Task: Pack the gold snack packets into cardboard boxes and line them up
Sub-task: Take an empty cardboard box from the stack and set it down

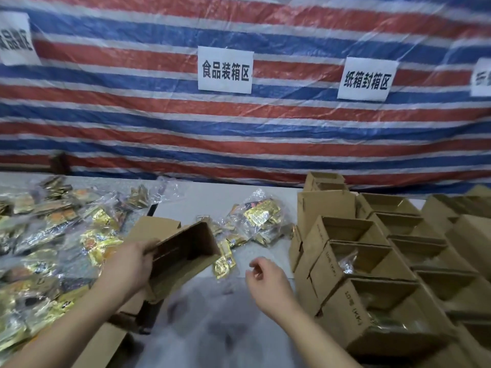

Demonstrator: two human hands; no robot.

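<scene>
My left hand (130, 264) grips the near-left edge of an open cardboard box (186, 251), tilted with its mouth facing up and toward me; its inside looks empty. My right hand (265, 280) hovers over the white table to the box's right, fingers loosely curled, holding nothing. Gold snack packets in clear bags (255, 221) lie just beyond both hands. A larger heap of gold packets (47, 248) covers the table's left side. Rows of open cardboard boxes (372, 261) stand at the right; some hold bagged packets.
Flat cardboard pieces (106, 343) lie under my left forearm at the table's near edge. A red, white and blue striped tarp (239, 128) with white paper signs hangs behind the table. The white tabletop (212, 328) shows between the hands and the near edge.
</scene>
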